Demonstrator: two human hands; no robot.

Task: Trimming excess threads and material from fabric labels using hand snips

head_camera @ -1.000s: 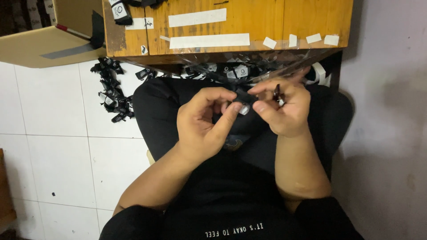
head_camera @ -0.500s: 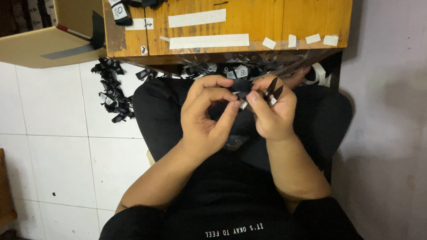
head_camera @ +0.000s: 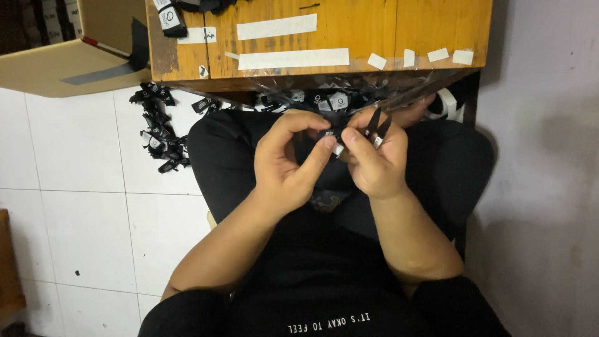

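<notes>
Over my lap, my left hand (head_camera: 287, 163) and my right hand (head_camera: 373, 161) meet on one small black fabric tag (head_camera: 332, 136) with a white end, pinched between thumbs and forefingers. A black ribbon loop (head_camera: 374, 123) sticks up between my right hand's fingers. Just beyond the hands lies a clear plastic bag (head_camera: 349, 95) with several black-and-white tags inside, under the edge of the wooden table (head_camera: 374, 28).
A heap of black tags (head_camera: 159, 134) lies on the white tiled floor at the left. A cardboard box (head_camera: 68, 59) stands beside the table. White tape strips (head_camera: 293, 58) are stuck to the tabletop. A grey wall (head_camera: 549, 156) is on the right.
Both hands have drawn closer together and risen slightly toward the table edge, fingers now pinching the same tag.
</notes>
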